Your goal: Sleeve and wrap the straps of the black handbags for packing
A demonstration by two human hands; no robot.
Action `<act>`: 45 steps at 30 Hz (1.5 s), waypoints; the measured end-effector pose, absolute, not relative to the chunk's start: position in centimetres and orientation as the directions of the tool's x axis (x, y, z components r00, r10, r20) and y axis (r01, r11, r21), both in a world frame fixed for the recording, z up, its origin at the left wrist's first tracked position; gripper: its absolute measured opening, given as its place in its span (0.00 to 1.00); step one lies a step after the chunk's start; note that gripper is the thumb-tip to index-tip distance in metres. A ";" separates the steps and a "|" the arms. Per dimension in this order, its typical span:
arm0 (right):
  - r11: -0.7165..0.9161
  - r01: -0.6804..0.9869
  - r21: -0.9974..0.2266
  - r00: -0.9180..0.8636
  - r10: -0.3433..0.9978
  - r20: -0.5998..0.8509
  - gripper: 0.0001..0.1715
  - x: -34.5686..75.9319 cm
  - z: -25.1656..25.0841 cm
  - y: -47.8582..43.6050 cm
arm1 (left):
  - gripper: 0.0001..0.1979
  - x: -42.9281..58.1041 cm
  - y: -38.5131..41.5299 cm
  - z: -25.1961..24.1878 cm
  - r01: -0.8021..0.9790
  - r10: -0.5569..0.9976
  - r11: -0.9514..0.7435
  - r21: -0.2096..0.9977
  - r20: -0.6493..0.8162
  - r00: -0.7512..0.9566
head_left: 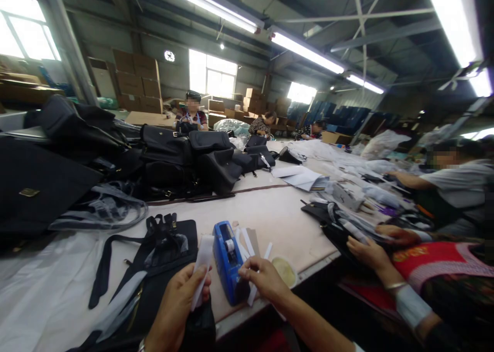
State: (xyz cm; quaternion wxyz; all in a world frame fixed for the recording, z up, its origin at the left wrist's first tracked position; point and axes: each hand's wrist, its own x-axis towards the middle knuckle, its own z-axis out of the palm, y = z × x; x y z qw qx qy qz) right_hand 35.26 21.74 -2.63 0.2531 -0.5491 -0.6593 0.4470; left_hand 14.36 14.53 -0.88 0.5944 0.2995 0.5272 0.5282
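Tape dispenser, blue [227, 277], stands on the pale surface [285, 223] near its front edge, between the person's two hands, with a small white roll [229, 245] set in its top. The left hand [183, 290] pinches a white strip [203, 259] between thumb and fingers, holding it up just beside the dispenser. The right hand [266, 279] is at the dispenser's near end, thumb and forefinger brought together by its side; whether a bit of tape is between them I cannot tell.

Loose paper strips [251, 240], white and greyish, lie just behind and to the right of the dispenser, and a round, pale yellowish dish [284, 270] sits near the edge beyond the right hand. To the left, a black bag [162, 277] with straps lies flat, partly hidden by the left forearm. Farther back on that side, black bags are heaped in a pile [216, 169], and white sheets [299, 177] lie to the right of it. At the right, a co-worker's hands [368, 251] hold something whitish over dark material. Other people sit farther along the surface, with stacked cartons [139, 82] behind.
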 end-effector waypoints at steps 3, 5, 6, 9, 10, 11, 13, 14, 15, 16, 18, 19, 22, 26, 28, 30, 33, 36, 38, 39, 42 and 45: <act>-0.102 0.359 -0.928 -0.271 0.940 -0.208 0.13 35.8 -2.0 20.2 | 0.19 14.3 14.6 -1.1 -0.320 0.945 0.263 0.910 -0.310 -0.107; -0.237 0.242 -0.941 -0.284 0.910 -0.302 0.16 36.1 -2.2 19.3 | 0.19 14.3 14.8 -1.4 -0.324 0.946 0.261 0.909 -0.309 -0.103; -0.299 0.200 -0.933 -0.288 0.892 -0.348 0.18 36.3 -2.6 18.9 | 0.19 14.3 14.8 -1.5 -0.326 0.946 0.262 0.908 -0.308 -0.099; -0.406 0.165 -0.899 -0.286 0.853 -0.438 0.22 36.6 -4.2 18.4 | 0.20 14.4 14.9 -1.6 -0.327 0.945 0.268 0.906 -0.313 -0.093; -0.425 0.168 -0.889 -0.282 0.844 -0.457 0.23 36.6 -4.7 18.3 | 0.20 14.4 14.9 -1.6 -0.328 0.945 0.268 0.906 -0.314 -0.093; -0.439 0.176 -0.881 -0.281 0.835 -0.473 0.23 36.6 -5.2 18.3 | 0.19 14.4 14.9 -1.5 -0.330 0.945 0.268 0.905 -0.313 -0.092; -0.444 0.197 -0.874 -0.274 0.831 -0.484 0.22 36.4 -5.7 18.5 | 0.19 14.4 14.9 -1.3 -0.333 0.946 0.267 0.904 -0.312 -0.089; -0.436 0.210 -0.875 -0.269 0.835 -0.481 0.21 36.4 -5.7 18.7 | 0.19 14.4 14.9 -1.1 -0.335 0.946 0.267 0.903 -0.312 -0.087; -0.422 0.228 -0.877 -0.265 0.840 -0.473 0.19 36.3 -5.7 18.9 | 0.19 14.4 14.9 -1.0 -0.336 0.945 0.270 0.902 -0.315 -0.085; -0.400 0.252 -0.881 -0.259 0.849 -0.460 0.17 36.4 -5.6 19.1 | 0.19 14.4 14.9 -0.8 -0.339 0.944 0.273 0.900 -0.318 -0.085; -0.336 0.311 -0.889 -0.242 0.876 -0.416 0.12 36.6 -5.4 19.5 | 0.19 14.5 14.9 -0.7 -0.354 0.943 0.276 0.893 -0.323 -0.082; -0.300 0.342 -0.891 -0.233 0.891 -0.389 0.09 36.7 -5.4 19.6 | 0.19 14.6 14.9 -0.6 -0.363 0.943 0.274 0.891 -0.322 -0.079; -0.235 0.424 -0.874 -0.205 0.916 -0.346 0.06 37.2 -6.2 19.5 | 0.19 14.7 14.9 -0.6 -0.375 0.952 0.251 0.893 -0.298 -0.071; -0.249 0.485 -0.839 -0.231 0.888 -0.397 0.08 36.8 -6.8 18.0 | 0.20 14.6 14.8 -0.6 -0.408 0.943 0.259 0.875 -0.320 -0.087; -0.158 0.453 -0.877 -0.331 0.884 -0.330 0.05 36.2 -5.3 17.3 | 0.20 14.5 14.8 -0.9 -0.424 0.944 0.260 0.868 -0.321 -0.079; -0.013 0.385 -0.923 -0.445 0.873 -0.198 0.05 35.1 -2.6 17.0 | 0.20 14.4 14.9 -1.3 -0.424 0.953 0.243 0.872 -0.296 -0.063; 0.155 0.302 -0.941 -0.526 0.850 -0.029 0.08 33.1 1.8 17.6 | 0.21 14.4 15.1 -2.0 -0.422 0.960 0.229 0.877 -0.274 -0.048; 0.297 0.264 -0.918 -0.561 0.821 0.105 0.09 31.1 3.9 19.0 | 0.20 14.4 15.2 -2.3 -0.423 0.967 0.216 0.880 -0.253 -0.033; 0.356 0.263 -0.897 -0.587 0.797 0.144 0.09 30.2 3.9 19.8 | 0.19 14.4 15.2 -2.3 -0.429 0.974 0.196 0.882 -0.225 -0.018; 0.376 0.264 -0.888 -0.601 0.784 0.154 0.09 29.8 3.6 20.2 | 0.19 14.3 15.2 -2.2 -0.433 0.977 0.189 0.881 -0.215 -0.011; 0.449 0.263 -0.854 -0.642 0.742 0.193 0.10 29.4 2.5 20.9 | 0.20 14.0 15.2 -2.1 -0.462 0.975 0.206 0.863 -0.220 0.024; 0.506 0.263 -0.822 -0.673 0.706 0.219 0.11 29.4 1.8 21.3 | 0.20 13.6 15.2 -1.9 -0.485 0.965 0.255 0.837 -0.248 0.080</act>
